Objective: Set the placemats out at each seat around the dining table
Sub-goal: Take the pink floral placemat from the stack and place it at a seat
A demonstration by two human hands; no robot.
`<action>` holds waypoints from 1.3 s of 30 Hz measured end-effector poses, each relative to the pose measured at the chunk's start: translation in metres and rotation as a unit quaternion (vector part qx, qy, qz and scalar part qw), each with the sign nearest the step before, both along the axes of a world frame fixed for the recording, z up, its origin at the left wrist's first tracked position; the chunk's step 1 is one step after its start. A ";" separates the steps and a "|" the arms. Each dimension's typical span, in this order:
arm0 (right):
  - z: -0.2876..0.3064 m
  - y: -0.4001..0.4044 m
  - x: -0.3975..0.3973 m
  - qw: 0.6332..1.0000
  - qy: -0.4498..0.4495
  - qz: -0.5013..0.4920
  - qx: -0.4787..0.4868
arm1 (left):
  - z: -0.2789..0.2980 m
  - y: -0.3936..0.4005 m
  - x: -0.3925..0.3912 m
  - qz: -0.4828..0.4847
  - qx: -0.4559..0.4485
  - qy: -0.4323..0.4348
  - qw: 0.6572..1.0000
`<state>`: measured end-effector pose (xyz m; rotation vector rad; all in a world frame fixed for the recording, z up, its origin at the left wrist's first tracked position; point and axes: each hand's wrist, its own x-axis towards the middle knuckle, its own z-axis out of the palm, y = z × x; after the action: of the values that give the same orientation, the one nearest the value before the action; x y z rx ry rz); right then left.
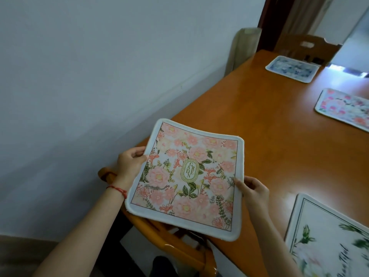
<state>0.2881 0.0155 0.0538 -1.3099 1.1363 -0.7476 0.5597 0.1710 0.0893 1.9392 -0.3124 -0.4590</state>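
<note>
I hold a pink floral placemat [189, 176] with a white border and a green oval label, flat above the near left corner of the orange wooden dining table [269, 140]. My left hand [129, 162] grips its left edge and my right hand [252, 191] grips its right edge. Three other placemats lie on the table: a blue one [292, 68] at the far end, a pink floral one [345, 108] at the right edge, and a white one with green leaves [329, 240] at the near right.
A wooden chair [171, 242] stands under the held mat at the table's near end. Another chair [307, 48] sits at the far end by a doorway. A pale roll [243, 47] leans against the white wall on the left.
</note>
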 end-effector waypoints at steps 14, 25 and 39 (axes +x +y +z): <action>-0.039 0.008 0.021 0.991 0.062 -0.099 0.060 | -0.044 -0.061 0.053 -0.127 0.065 0.025 0.989; -0.069 0.027 0.048 0.973 0.118 -0.180 0.080 | -0.088 -0.097 0.091 -0.223 0.107 0.081 0.966; -0.103 0.012 0.042 0.959 0.183 -0.198 0.081 | -0.130 -0.127 0.086 -0.242 0.136 0.069 0.958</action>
<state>0.3298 0.0279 -0.0491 -1.1191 1.7574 -0.6942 0.6458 0.0437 -0.0410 2.0768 -0.6689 -0.9965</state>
